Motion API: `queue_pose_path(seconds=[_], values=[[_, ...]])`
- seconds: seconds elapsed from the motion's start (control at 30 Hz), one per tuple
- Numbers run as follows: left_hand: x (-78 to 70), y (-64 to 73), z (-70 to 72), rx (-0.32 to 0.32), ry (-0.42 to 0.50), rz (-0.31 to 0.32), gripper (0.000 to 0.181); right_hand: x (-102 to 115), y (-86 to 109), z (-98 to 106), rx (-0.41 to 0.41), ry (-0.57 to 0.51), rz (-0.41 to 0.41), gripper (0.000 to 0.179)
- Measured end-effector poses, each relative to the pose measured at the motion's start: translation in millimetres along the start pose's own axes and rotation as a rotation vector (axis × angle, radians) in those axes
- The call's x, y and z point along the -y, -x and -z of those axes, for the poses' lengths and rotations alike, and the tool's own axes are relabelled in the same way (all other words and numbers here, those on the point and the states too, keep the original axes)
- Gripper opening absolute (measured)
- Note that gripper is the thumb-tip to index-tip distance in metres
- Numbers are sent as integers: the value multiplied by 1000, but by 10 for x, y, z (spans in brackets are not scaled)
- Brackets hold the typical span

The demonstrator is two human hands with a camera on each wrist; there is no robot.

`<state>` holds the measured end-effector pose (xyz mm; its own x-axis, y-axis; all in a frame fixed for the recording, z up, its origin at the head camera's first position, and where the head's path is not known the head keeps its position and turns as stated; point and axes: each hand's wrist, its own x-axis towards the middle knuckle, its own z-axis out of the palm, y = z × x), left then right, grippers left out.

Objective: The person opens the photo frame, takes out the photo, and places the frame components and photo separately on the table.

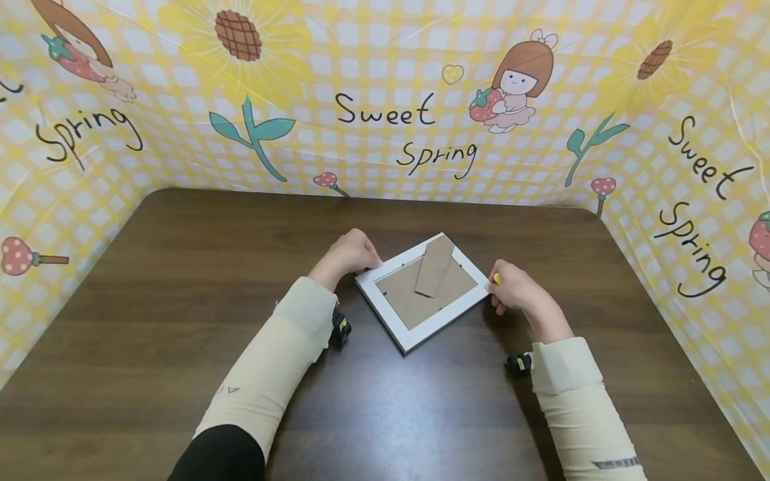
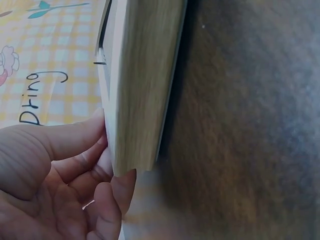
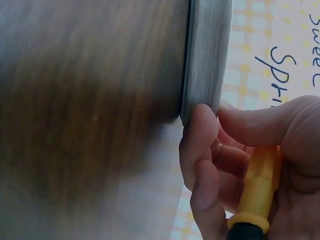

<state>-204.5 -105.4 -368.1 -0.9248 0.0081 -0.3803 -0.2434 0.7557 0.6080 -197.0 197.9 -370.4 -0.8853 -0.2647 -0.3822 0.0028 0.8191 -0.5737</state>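
A white picture frame (image 1: pixel 445 314) lies face down at mid-table, turned cornerwise, showing its brown backing board (image 1: pixel 400 294) and a cardboard stand flap (image 1: pixel 434 267). My left hand (image 1: pixel 351 250) pinches its left corner, thumb on the white back and fingers beneath. At the opposite corner, my right hand (image 1: pixel 514 286) grips the frame between thumb and index finger. Tucked in that same palm is a yellow-handled tool (image 3: pixel 257 185) with a black part at one end; its kind is hidden by the fingers. Small dark tabs (image 1: pixel 440 308) show along the board's edges.
The dark wooden table (image 1: pixel 180 321) spreads around the frame on all sides. A yellow checked cloth (image 1: pixel 385 60) printed with flowers and lettering rises behind it and along both sides. A small black wrist camera (image 1: pixel 339 327) hangs at the left cuff, another (image 1: pixel 519 364) at the right.
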Motion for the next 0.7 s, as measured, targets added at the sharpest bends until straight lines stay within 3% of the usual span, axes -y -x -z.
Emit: queue_pose_path(seconds=[0.13, 0.37, 0.6, 0.7], values=[[50, 27, 25, -5, 11, 8, 19, 9, -26, 8, 35, -21, 8, 10], [240, 141, 100, -18, 43, 12, 28, 5, -130, 211, 197, -69, -30, 14], [393, 394, 216, 67, 299, 130, 30, 101, -298, 392, 133, -81, -43, 24], [427, 472, 212, 118, 377, 139, 34, 181, -385, 397, 129, -84, -52, 31]])
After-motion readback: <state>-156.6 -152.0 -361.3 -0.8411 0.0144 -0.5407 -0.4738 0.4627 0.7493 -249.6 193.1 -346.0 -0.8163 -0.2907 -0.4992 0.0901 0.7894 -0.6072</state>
